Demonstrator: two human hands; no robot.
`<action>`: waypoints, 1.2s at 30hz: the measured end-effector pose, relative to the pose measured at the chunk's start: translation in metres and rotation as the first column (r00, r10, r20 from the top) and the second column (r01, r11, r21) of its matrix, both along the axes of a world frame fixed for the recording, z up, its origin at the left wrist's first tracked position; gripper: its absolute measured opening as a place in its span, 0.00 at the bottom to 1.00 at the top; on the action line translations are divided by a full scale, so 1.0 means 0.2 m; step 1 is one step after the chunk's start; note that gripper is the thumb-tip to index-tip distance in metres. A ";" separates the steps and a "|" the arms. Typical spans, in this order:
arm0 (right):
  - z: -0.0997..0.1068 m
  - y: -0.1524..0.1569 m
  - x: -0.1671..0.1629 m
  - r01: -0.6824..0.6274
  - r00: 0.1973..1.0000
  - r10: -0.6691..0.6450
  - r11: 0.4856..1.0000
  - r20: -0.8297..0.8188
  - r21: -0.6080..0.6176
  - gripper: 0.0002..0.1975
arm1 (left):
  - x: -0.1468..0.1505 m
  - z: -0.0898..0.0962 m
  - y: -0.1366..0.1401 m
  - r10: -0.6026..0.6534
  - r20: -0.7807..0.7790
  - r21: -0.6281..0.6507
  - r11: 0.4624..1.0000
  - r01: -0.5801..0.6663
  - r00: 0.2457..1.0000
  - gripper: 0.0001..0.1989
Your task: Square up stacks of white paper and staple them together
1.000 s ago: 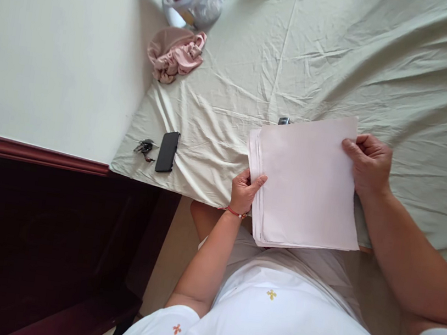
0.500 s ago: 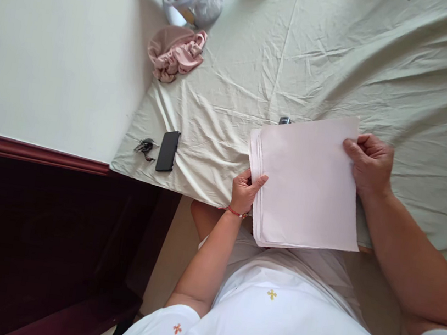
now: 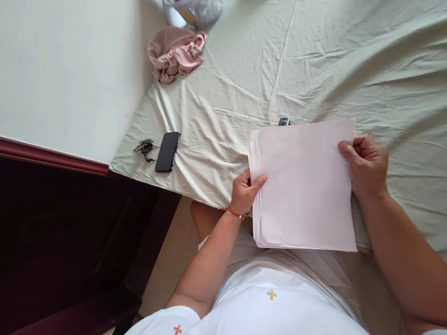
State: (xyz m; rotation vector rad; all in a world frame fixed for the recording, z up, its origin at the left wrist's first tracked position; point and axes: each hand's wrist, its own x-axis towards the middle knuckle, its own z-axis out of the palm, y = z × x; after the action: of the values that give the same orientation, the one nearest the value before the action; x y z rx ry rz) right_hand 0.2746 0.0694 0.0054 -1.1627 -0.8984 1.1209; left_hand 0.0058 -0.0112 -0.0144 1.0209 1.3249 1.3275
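Note:
Several sheets of white paper (image 3: 304, 184) form a loose stack, held up over the near edge of the bed or table. Their left edges are slightly fanned. My left hand (image 3: 245, 191) grips the stack at its left edge, thumb on top and fingers underneath. At the upper right edge my right hand (image 3: 368, 163) pinches the paper between thumb and fingers; how many sheets it grips I cannot tell. A small dark object (image 3: 284, 122) lies on the cloth just beyond the stack, partly hidden by it.
A wrinkled pale green cloth (image 3: 237, 69) covers the surface. To the left lie a black phone (image 3: 167, 151) and a bunch of keys (image 3: 144, 146). Farther back are a pink cloth (image 3: 175, 55) and a plastic bag (image 3: 205, 4). A white panel with dark red trim (image 3: 34, 150) borders the left.
My right hand has shifted slightly left and the paper's upper right corner has moved with it. My left hand has hardly moved.

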 end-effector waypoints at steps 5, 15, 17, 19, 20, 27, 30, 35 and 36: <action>-0.01 0.00 0.00 -0.021 1.000 0.021 1.000 0.008 -0.012 0.16 | 0.00 0.00 0.00 0.007 0.002 -0.007 1.000 -0.007 1.000 0.18; -0.01 0.00 0.00 -0.015 1.000 0.015 1.000 0.026 -0.007 0.15 | 0.00 0.00 0.00 0.012 -0.001 -0.002 1.000 -0.012 1.000 0.18; -0.01 0.00 -0.01 0.004 0.999 -0.005 1.000 0.037 0.004 0.15 | 0.00 0.00 0.00 0.008 -0.001 0.003 1.000 -0.008 1.000 0.18; -0.01 0.00 0.00 0.038 0.998 -0.039 0.999 0.049 0.022 0.15 | 0.00 0.00 0.00 0.006 -0.003 0.009 1.000 -0.006 1.000 0.18; -0.01 0.01 0.00 0.064 0.996 -0.066 0.997 0.057 0.032 0.15 | 0.00 0.00 0.00 0.007 -0.006 0.012 1.000 -0.007 1.000 0.18; 0.09 0.03 0.08 0.279 0.959 -0.278 0.960 -0.051 0.013 0.14 | 0.01 0.02 0.01 0.002 0.007 0.010 1.000 -0.002 1.000 0.19; 0.22 -0.15 0.14 0.216 0.973 -0.215 0.976 -0.088 0.008 0.15 | 0.01 0.02 0.01 -0.016 0.026 0.011 1.000 0.016 1.000 0.18; 0.29 -0.66 0.30 -0.367 0.921 0.389 0.863 -0.007 -0.347 0.17 | 0.00 0.01 0.01 -0.007 0.007 0.011 1.000 0.007 1.000 0.19; 0.27 -0.75 0.32 -0.599 0.755 0.654 0.662 -0.043 -0.451 0.19 | 0.00 0.01 0.01 -0.004 0.006 0.011 1.000 0.004 1.000 0.19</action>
State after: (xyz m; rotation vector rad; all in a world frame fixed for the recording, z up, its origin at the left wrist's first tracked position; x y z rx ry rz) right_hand 0.3378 -0.0803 0.0599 -1.3329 -1.2392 1.9226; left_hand 0.0066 -0.0096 -0.0116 1.0255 1.3121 1.3350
